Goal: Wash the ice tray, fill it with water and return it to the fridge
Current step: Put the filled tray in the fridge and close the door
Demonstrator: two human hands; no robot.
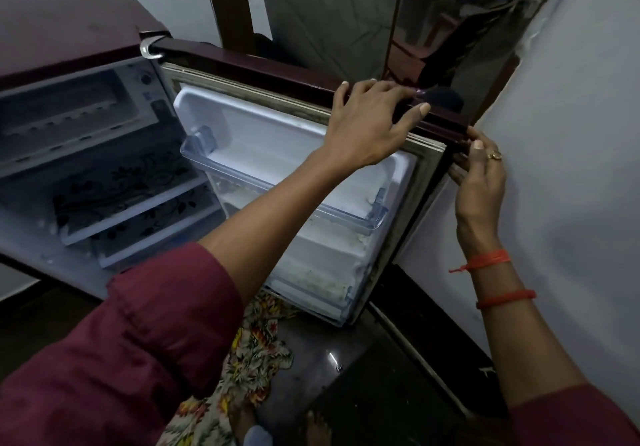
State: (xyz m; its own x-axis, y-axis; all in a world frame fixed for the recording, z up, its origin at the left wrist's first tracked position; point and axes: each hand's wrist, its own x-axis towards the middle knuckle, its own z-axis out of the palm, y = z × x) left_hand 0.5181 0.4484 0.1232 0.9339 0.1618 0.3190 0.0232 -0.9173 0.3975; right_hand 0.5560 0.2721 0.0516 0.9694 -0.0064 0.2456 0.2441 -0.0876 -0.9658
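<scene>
At the fridge door, seen from the head camera, both hands are on the open panel. The left hand lies over the door's top edge, fingers spread and straight, thumb along the rim. The right hand pinches the door's free side edge near the upper corner, thumb in front and fingers tucked behind. Neither holds the ice tray. A pale ridged shape in the freezer box at the top of the cabinet looks like it, though I cannot tell whether it holds water.

The step appears to be swinging the door; which way is not clear. Done well, both hands would guide it evenly, with fingertips kept off the gasket side and away from the wall. A slow swing would keep a filled tray from being jolted.

The wall stands just beside the door's outer face, leaving the right hand little room. Inside are patterned shelves and clear door bins. The floor is dark and glossy, the room is dim, and a wooden frame stands behind the fridge.
</scene>
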